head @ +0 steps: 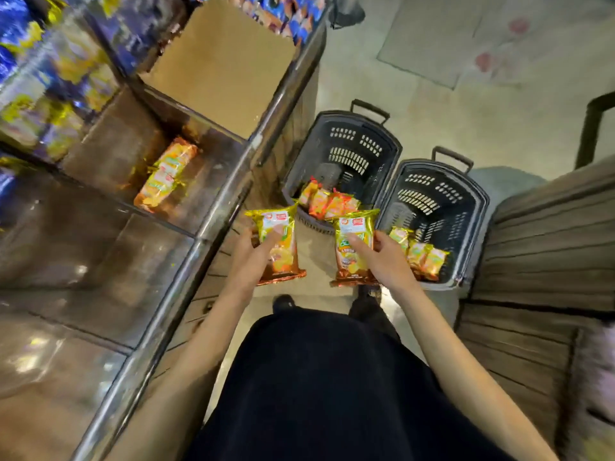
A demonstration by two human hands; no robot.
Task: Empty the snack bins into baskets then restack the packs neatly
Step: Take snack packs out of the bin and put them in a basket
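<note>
My left hand grips a gold and orange snack pack and my right hand grips a second pack of the same kind, both held above the floor in front of two dark baskets. The left basket holds several orange packs at its near end. More such packs lie at the near end of the right basket. In the glass bin on my left, a few matching packs lie in a short row.
A metal rail edges the glass bins on the left; a brown cardboard sheet lines the bin beyond. Blue and yellow packs fill the far-left bins. A wooden slatted counter stands right. My shoes rest on pale floor.
</note>
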